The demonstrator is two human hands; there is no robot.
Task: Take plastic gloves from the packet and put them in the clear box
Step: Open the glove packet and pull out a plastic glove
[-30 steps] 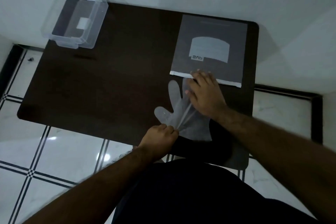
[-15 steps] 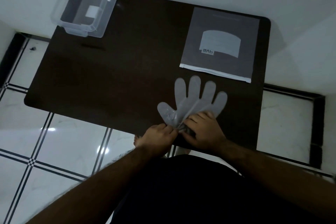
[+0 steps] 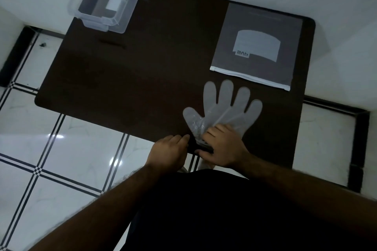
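A translucent plastic glove (image 3: 226,106) lies flat on the dark table (image 3: 126,79) near its front edge, fingers spread and pointing away from me. My right hand (image 3: 223,146) grips the glove's bunched cuff, fingers on top and thumb below. My left hand (image 3: 169,150) sits just left of the cuff at the table edge, fingers curled, with a small gap to the glove. The grey packet (image 3: 259,26) lies flat at the far right, its white zip edge facing the glove. The clear box (image 3: 102,21) stands at the table's far left corner.
White walls border the table at the back and on the right. White floor tiles with dark lines show to the left and below the front edge. My dark clothing fills the bottom of the view.
My right hand came back from the packet's edge to the glove's cuff, uncovering the spread fingers. My left hand released its pinch on the cuff and drew slightly left.
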